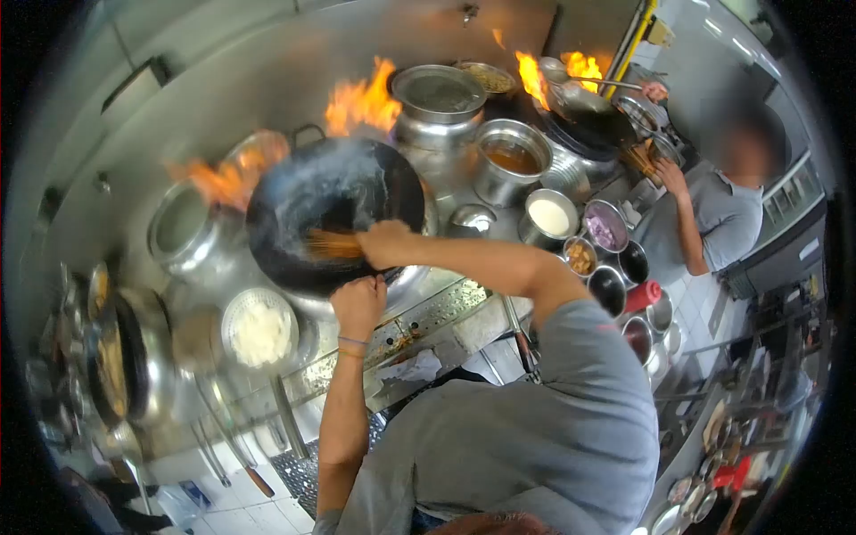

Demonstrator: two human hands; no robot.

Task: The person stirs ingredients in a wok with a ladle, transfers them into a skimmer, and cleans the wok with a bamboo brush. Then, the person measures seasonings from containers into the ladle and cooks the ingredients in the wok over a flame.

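Note:
A large black wok [303,192] with steam and liquid inside sits on the stove, with flames behind it. My right hand [387,244] is closed round the end of a bamboo brush [333,245], whose bristles lie inside the wok. At the wok's near edge, my left hand [359,301] is closed on the wok's rim or handle; the grip itself is hidden. Left of my left hand, a perforated ladle [287,392] holds pale white food [259,333].
Metal pots [513,159] and ingredient containers [607,291] stand to the right. Flames [364,102] rise behind the wok. Another person [727,218] works at a second wok [593,123] at the upper right. Another wok [120,357] is at the left.

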